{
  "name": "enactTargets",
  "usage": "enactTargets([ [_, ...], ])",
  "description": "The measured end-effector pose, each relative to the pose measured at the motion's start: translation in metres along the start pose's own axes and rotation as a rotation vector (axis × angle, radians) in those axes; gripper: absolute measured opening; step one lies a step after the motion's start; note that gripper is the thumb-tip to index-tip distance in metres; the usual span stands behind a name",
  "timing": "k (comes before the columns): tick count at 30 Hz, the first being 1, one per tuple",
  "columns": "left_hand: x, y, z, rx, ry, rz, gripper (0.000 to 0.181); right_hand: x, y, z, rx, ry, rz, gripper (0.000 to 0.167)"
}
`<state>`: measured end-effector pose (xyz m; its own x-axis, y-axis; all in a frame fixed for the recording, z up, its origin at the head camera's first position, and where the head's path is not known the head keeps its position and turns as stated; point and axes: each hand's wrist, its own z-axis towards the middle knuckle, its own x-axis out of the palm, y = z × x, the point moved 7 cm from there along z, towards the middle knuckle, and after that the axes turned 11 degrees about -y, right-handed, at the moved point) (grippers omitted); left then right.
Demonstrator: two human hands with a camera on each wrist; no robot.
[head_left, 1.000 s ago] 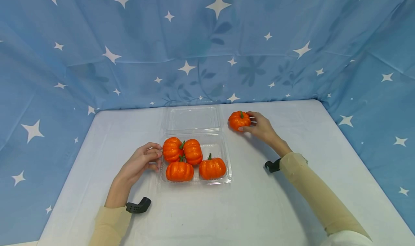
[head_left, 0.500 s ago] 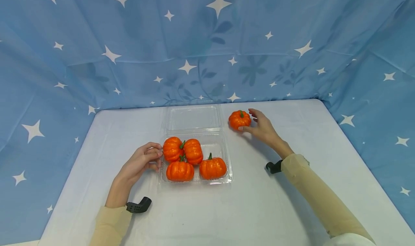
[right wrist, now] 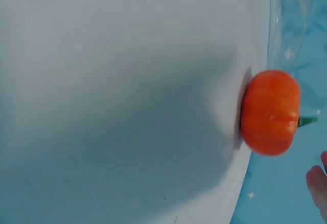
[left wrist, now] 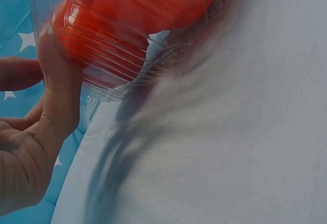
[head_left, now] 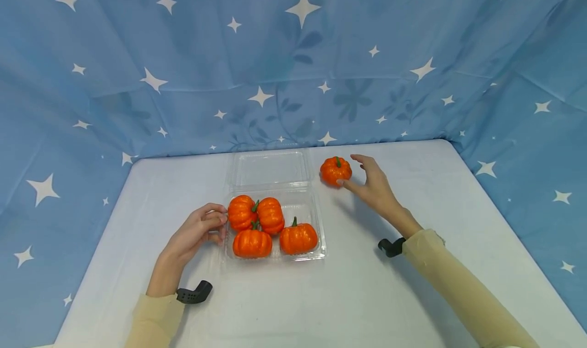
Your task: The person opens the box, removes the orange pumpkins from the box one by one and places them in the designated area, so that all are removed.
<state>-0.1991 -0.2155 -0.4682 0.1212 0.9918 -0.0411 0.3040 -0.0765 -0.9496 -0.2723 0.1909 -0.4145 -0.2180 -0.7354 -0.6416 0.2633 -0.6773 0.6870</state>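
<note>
A clear plastic box (head_left: 321, 236) holds several orange pumpkins (head_left: 298, 238), one standing at its front right. The left hand (head_left: 194, 233) is at the box's left wall, thumb and fingertips against it; the left wrist view shows the thumb on the ribbed wall (left wrist: 112, 76). Behind and right of the box, a lone pumpkin (head_left: 336, 171) sits upright on the table. The right hand (head_left: 378, 190) is beside it, fingers spread apart from it, thumb tip at its lower right edge. In the right wrist view the pumpkin (right wrist: 271, 113) stands apart from the fingers (right wrist: 318, 183).
The box's transparent lid (head_left: 270, 168) lies folded back behind it. A white cloth covers the table (head_left: 293, 307), and a blue curtain with white stars (head_left: 192, 113) hangs along the back and sides. Each wrist bears a black device (head_left: 194, 293).
The right hand's fingers have come off the lone pumpkin and spread, and the hand has shifted slightly to the right. The left hand and the box stay as they were.
</note>
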Motion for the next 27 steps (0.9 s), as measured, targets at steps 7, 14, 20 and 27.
enactTargets([
  [7, -0.001, 0.000, 0.001, 0.003, 0.000, 0.004, 0.030, 0.005, 0.022, -0.012, -0.125, 0.001, 0.028, 0.072],
  [14, 0.000, 0.001, 0.002, 0.006, 0.011, 0.004, 0.029, 0.007, 0.038, -0.022, -0.165, 0.016, 0.041, 0.072],
  [20, 0.001, 0.002, 0.001, 0.004, 0.020, 0.012, 0.030, 0.016, 0.054, -0.033, -0.232, 0.048, 0.070, 0.068],
  [27, -0.001, 0.002, 0.001, 0.009, 0.019, 0.012, 0.030, 0.026, 0.073, -0.043, -0.263, 0.114, 0.120, 0.071],
])
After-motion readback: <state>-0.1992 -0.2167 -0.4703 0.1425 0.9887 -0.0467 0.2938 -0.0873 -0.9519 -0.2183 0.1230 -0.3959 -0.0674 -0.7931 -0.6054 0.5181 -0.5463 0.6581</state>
